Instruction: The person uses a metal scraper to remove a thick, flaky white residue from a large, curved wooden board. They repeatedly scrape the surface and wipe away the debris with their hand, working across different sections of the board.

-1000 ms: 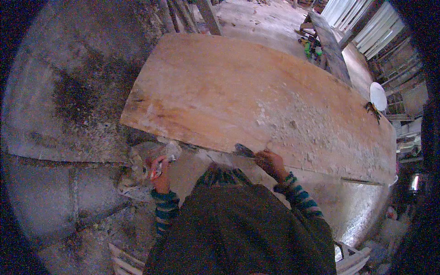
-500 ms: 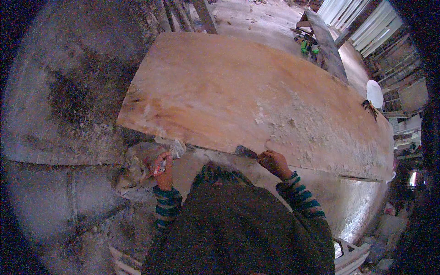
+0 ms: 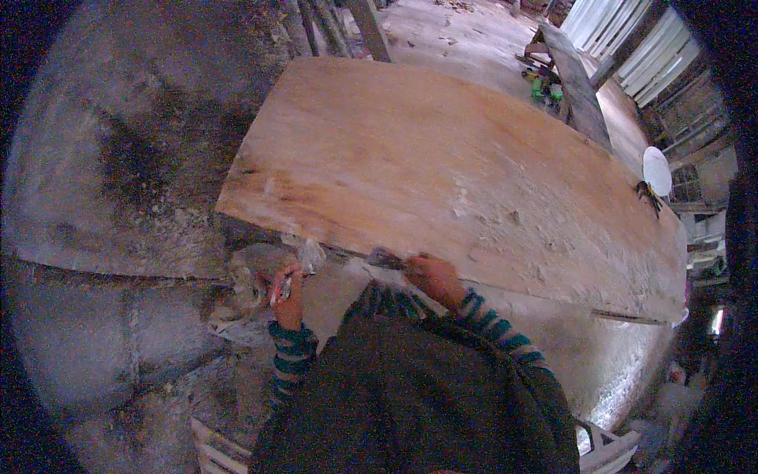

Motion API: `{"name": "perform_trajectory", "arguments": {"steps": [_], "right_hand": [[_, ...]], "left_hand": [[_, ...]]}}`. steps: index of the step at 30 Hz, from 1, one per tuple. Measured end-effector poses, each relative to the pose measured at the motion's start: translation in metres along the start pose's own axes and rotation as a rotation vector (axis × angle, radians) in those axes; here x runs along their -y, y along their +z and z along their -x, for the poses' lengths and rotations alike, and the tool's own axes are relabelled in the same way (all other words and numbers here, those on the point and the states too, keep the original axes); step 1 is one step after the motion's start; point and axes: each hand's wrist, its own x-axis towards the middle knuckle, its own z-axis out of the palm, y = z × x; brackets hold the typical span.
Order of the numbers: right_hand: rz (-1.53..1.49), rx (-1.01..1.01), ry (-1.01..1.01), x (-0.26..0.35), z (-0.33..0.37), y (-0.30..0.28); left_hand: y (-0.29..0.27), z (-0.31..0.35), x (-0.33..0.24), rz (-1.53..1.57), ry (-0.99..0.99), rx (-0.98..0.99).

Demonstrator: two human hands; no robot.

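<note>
A big orange-brown wooden board (image 3: 379, 142) lies across the work surface before me, whitish dust and crumbs spread over its right part. My right hand (image 3: 436, 280) is closed around a short tool (image 3: 384, 257) with a dark flat end; whether it is a brush or a scraper I cannot tell. That end points left, at the board's near edge. Farther left, my left hand (image 3: 287, 296) is closed on a small red-and-white thing (image 3: 276, 294), partly hidden by the fingers. Crumpled whitish plastic (image 3: 310, 256) sits beside it, against the board's near left corner.
A dusty grey surface (image 3: 71, 197) extends on the left. Wooden posts (image 3: 367, 28) stand beyond the board. At the far right are a low bench (image 3: 580, 91), a green-and-black tool (image 3: 545, 87) and a white round disc (image 3: 657, 171).
My right hand has moved left along the board's near edge with the tool. The left hand stays by the plastic. The whole view has shifted slightly.
</note>
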Motion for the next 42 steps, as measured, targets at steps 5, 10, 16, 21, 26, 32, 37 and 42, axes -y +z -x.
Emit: {"name": "perform_trajectory", "arguments": {"steps": [5,10,16,21,26,32,37,42], "right_hand": [[-0.016,-0.021,0.03,-0.022,0.025,-0.018],[-0.172,-0.109,-0.059,-0.004,-0.012,0.015],[-0.22,-0.339,0.222,0.002,0.061,-0.035],[-0.422,-0.632,0.549,-0.041,0.152,-0.049],[-0.391,-0.882,0.768,-0.066,0.222,-0.053],[-0.317,-0.999,0.732,-0.048,0.245,-0.068],[-0.409,-0.996,0.764,-0.068,0.271,-0.051],[-0.238,-0.985,0.706,-0.087,0.296,-0.037]], "left_hand": [[-0.017,-0.006,0.005,-0.354,0.069,-0.006],[-0.01,-0.024,0.016,-0.404,0.091,0.029],[0.04,-0.079,0.03,-0.928,0.298,0.463],[0.174,-0.017,0.091,-1.067,0.498,0.682],[0.29,0.06,0.028,-0.45,0.375,0.973],[0.237,0.038,0.005,-0.099,0.156,0.859],[0.119,-0.1,-0.008,-0.956,0.171,0.581],[0.169,-0.055,0.026,-0.982,0.682,0.88]]}}
